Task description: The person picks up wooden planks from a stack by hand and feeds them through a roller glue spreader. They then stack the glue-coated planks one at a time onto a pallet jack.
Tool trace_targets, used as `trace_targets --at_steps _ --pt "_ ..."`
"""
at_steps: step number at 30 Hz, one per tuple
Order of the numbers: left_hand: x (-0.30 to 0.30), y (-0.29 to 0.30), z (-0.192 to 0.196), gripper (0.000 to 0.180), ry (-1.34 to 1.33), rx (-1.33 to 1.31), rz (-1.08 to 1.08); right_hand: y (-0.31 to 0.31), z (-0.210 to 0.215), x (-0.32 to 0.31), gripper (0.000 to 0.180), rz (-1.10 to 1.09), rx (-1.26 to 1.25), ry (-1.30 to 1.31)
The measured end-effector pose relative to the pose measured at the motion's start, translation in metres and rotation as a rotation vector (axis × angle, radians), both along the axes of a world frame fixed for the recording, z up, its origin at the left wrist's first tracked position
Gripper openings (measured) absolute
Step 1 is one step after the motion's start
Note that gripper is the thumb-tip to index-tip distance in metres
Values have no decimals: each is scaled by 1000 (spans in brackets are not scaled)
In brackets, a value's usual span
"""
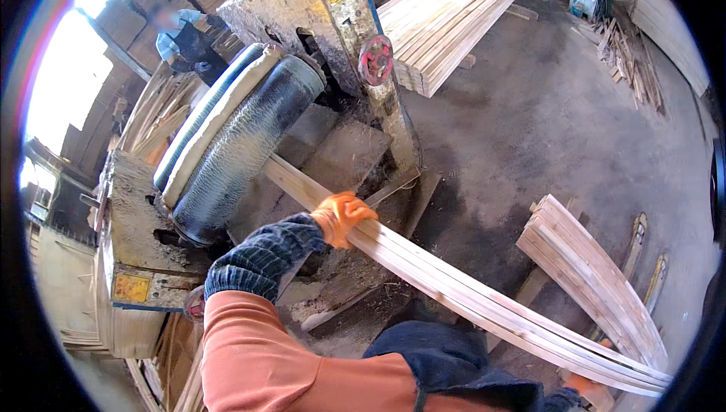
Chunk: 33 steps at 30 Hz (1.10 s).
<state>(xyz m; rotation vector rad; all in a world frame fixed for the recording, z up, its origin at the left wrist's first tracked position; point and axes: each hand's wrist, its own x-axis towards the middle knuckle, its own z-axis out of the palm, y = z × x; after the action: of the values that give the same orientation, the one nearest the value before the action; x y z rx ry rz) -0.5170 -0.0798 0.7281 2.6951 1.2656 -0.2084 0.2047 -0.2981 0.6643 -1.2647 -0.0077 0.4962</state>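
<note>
Pale wooden boards (454, 279), reaching back from the roller (253, 136), look stiff but awkwardly long, so best held near both ends: left hand (340, 219) gripping roller-side, right hand (584, 384) at the tail, grip unclear.

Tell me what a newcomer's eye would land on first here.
Probably the big dark roller, left of centre, in the dusty machine. Next, the long pale boards slanting from near the roller to the lower right, the orange-gloved left hand on them. Then the red handwheel on the machine's right side.

Glare left — bowed edges; vignetting
</note>
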Motion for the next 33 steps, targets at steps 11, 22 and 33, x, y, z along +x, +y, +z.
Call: trace_targets --at_steps 11,22,33 --pt "28 -12 7 111 -18 -115 -65 23 -67 -191 62 306 469 344" --pt "230 -49 -39 94 -349 -89 -146 -17 36 -222 60 1111 -382 -575" --pt "185 -31 -46 105 -289 -94 -395 12 34 -66 114 1237 -903 -1760"
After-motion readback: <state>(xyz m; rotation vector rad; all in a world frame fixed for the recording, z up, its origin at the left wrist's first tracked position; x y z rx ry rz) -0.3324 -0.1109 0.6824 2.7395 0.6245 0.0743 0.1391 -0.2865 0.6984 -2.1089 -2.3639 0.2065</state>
